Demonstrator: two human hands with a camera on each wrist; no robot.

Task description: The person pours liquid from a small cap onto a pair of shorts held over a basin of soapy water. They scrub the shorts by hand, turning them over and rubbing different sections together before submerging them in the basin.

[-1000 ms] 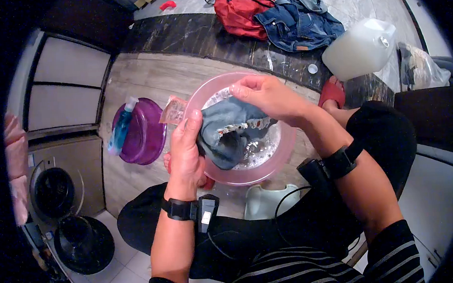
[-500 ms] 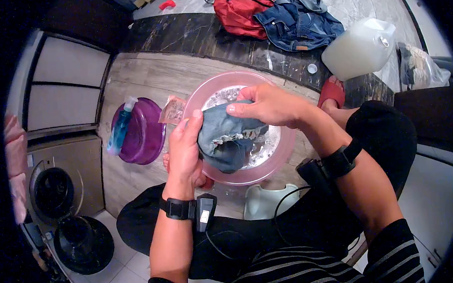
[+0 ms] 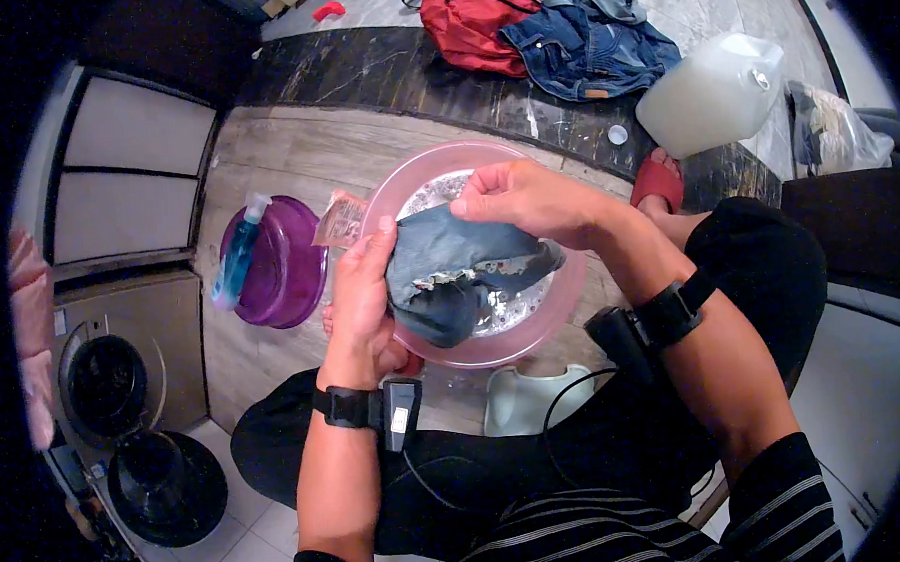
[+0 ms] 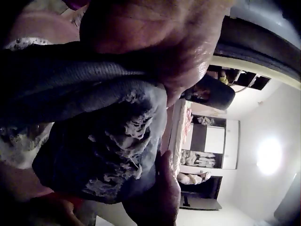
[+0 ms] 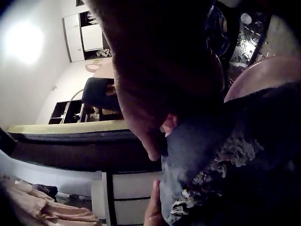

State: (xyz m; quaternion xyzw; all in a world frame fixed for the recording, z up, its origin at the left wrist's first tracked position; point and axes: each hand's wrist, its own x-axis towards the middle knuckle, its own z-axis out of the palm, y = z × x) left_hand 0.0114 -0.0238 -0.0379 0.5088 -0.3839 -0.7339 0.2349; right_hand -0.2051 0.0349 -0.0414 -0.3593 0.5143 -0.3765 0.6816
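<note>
A wet blue-grey denim garment point(image 3: 459, 249) with a frayed, ripped strip is stretched between both hands over a pink basin point(image 3: 567, 317) of sudsy water. My left hand point(image 3: 361, 294) grips its left side, thumb on top near the upper corner. At its upper edge, my right hand point(image 3: 541, 203) pinches the fabric between thumb and fingers. The frayed white threads of the denim point(image 4: 127, 141) show close up in the left wrist view. In the right wrist view, the right thumb and fingers meet at the edge of the denim point(image 5: 202, 155).
Left of the basin, a blue spray bottle point(image 3: 239, 257) lies on a purple basin point(image 3: 296, 276). A pinkish packet point(image 3: 341, 220) sits by the pink rim. On the dark ledge beyond are a red bag point(image 3: 481, 27), a denim jacket point(image 3: 591, 48) and a whitish jug point(image 3: 711, 98).
The right hand came down over the denim, then moved back up a little, pinching its upper edge. The denim now lies flatter and wider between the hands, its ripped strip lower.
</note>
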